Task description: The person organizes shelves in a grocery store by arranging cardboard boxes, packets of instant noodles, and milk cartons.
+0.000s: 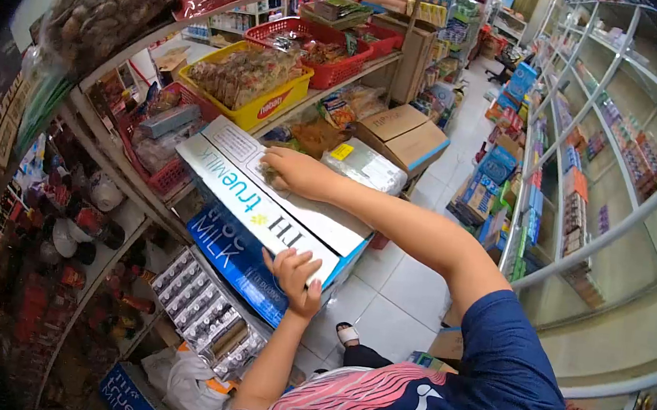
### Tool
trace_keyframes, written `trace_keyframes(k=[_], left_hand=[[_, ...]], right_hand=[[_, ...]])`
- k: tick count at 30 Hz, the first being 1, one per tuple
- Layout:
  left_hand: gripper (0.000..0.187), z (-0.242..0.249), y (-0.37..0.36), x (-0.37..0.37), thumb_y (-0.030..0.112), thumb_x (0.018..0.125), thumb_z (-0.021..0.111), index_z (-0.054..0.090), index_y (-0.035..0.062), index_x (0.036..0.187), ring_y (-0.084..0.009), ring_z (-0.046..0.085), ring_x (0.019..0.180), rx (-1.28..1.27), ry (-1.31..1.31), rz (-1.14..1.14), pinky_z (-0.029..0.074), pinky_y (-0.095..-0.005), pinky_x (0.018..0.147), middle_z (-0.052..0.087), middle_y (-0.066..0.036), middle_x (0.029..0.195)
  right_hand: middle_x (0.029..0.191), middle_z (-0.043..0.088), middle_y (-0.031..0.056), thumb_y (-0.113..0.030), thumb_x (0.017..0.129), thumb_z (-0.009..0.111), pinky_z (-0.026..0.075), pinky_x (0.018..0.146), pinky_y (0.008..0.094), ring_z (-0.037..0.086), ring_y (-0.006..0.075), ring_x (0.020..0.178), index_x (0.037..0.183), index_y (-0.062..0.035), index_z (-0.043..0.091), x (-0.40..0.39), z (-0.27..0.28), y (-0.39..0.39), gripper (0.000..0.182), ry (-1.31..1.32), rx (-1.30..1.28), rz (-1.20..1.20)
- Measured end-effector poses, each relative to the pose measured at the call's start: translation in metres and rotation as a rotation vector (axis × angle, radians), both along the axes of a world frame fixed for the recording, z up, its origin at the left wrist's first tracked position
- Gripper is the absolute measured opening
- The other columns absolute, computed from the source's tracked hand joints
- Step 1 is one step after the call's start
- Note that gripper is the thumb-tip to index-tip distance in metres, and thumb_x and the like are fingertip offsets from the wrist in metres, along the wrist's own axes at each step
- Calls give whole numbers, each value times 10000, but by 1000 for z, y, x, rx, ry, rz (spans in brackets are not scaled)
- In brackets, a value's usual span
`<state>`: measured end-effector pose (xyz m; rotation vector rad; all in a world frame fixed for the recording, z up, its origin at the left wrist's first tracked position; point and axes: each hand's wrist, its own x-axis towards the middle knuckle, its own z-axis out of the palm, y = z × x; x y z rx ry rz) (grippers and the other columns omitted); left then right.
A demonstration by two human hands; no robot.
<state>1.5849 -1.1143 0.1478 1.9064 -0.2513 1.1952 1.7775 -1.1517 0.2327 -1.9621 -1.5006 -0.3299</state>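
A white TH true MILK carton (225, 164) lies flat, its long top facing up, on a blue true MILK carton (238, 263). My right hand (288, 173) is on the white carton's top near its middle seam, fingers bent and close together. A small greyish patch shows beneath those fingers; I cannot make out what it is. At the near end, my left hand (294, 277) rests against the carton's edge with its fingers spread. Below the boxes is a shrink-wrapped pack of small cartons (201, 308).
Left, a shelf holds a yellow basket (275, 102) and red baskets (343, 66) of packaged goods. A brown cardboard box (404, 129) stands beyond the white carton. Glass-fronted shelving (616, 139) lines the right side of the tiled aisle (403, 253), with stacked boxes (487, 178) along it.
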Motion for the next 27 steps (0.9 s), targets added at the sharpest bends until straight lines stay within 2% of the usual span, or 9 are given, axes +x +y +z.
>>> trace_keyframes(k=[3,6,11,18,21,23,24,25,27], left_hand=[[317,0,3,-1,367,780,414,617,124,763,-257,435,993,28,26,5,64,-540,1020,546,-34,887],[342,0,6,-1,367,753,375,586,98,730,-275,444,909,123,19,42,156,-528,984,528,-65,845],[384,1,8,-1,427,787,369,612,139,714,-239,443,911,137,36,33,109,-538,1003,525,-21,843],[410,6,1,-2,439,787,367,615,127,690,-247,462,873,48,43,85,142,-531,999,539,-34,806],[406,5,1,0,442,791,370,586,105,724,-256,467,868,63,19,77,148,-529,997,538,-44,793],[399,4,-3,3,457,779,394,533,85,809,-270,457,899,-90,-14,66,151,-526,996,532,-77,841],[423,-1,-4,5,471,762,424,466,73,901,-278,439,933,-138,-60,90,150,-528,997,512,-120,930],[440,-15,-1,6,437,747,447,423,75,996,-292,395,1023,-157,-87,69,140,-526,1003,461,-147,1055],[497,-20,-1,7,401,739,456,348,75,1097,-320,273,1172,-138,-114,65,151,-464,1002,349,-168,1190]], right_hand=[[959,513,169,-140,712,536,419,800,400,503,332,944,960,-9,516,25,-6,40,281,43,-14,-12],[946,519,158,-137,724,530,430,787,401,511,323,941,945,-27,532,39,-8,79,247,-26,-71,-95],[961,537,152,-169,736,525,440,788,399,516,318,949,953,-38,557,65,-4,133,256,60,-70,-169],[948,593,159,-331,694,554,455,772,411,559,302,916,955,-61,601,77,0,150,378,68,-149,-132],[908,607,165,-331,687,551,464,743,421,578,317,864,934,-70,611,69,4,144,364,138,-161,-125],[891,608,168,-309,682,549,469,720,430,584,326,835,932,-69,610,60,-3,144,352,147,-96,-107],[883,606,168,-309,680,549,467,705,434,583,329,826,926,-68,604,55,-7,145,348,129,-87,-93],[876,605,169,-308,677,549,465,690,438,582,332,817,920,-67,597,48,-13,145,345,116,-83,-78],[848,599,170,-320,702,552,454,682,434,573,347,804,898,-65,569,18,-1,124,322,221,-167,-63]])
